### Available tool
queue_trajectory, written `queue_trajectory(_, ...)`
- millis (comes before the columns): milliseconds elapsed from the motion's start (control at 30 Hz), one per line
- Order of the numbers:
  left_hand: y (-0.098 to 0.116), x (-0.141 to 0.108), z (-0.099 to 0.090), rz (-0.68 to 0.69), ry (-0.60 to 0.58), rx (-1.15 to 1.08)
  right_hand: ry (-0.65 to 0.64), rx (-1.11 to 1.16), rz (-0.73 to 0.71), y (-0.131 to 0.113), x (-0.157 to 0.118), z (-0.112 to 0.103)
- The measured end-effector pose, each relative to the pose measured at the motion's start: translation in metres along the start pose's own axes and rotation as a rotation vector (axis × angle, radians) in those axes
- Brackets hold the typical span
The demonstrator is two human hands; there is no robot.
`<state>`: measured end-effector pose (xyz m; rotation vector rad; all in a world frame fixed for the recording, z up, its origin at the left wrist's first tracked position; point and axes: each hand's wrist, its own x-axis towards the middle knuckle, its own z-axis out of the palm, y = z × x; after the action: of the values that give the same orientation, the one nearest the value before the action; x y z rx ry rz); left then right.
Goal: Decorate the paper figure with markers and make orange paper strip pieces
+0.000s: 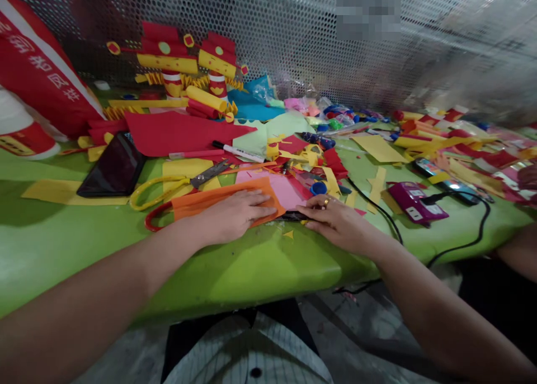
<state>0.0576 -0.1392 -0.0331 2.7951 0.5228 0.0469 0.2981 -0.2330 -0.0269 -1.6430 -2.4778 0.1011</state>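
Observation:
My left hand (232, 216) lies flat, fingers stretched, on a sheet of orange paper (197, 208) that shows crease lines. At the paper's right end my right hand (339, 224), with a ring on one finger, has its thumb and fingers closed about a slim black object (291, 216); its kind is partly hidden. Yellow-handled scissors (161, 191) lie just behind the orange paper, blades to the right. A red loop handle (155, 219) pokes out from its left end. Pink paper (268, 183) is behind my hands.
A black phone (113, 166) lies left, near a white-and-red cup (25, 129). Red-and-yellow paper figures (172, 60) stand at the back. Paper scraps (310, 155), a marker (239, 151) and a purple power adapter (417, 201) with a black cable are on the green table (260, 266).

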Motion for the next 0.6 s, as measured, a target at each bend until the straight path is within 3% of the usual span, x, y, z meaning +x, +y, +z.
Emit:
queue_trajectory(333,-0.001,0.007,-0.002,-0.059,-0.031,0.058,0.020,0.009,-0.017,0.008,0.009,0.000)
queue_trajectory(600,-0.007,0.010,-0.001,-0.098,0.148,-0.015,-0.049,-0.015,-0.028,0.014,0.027,-0.002)
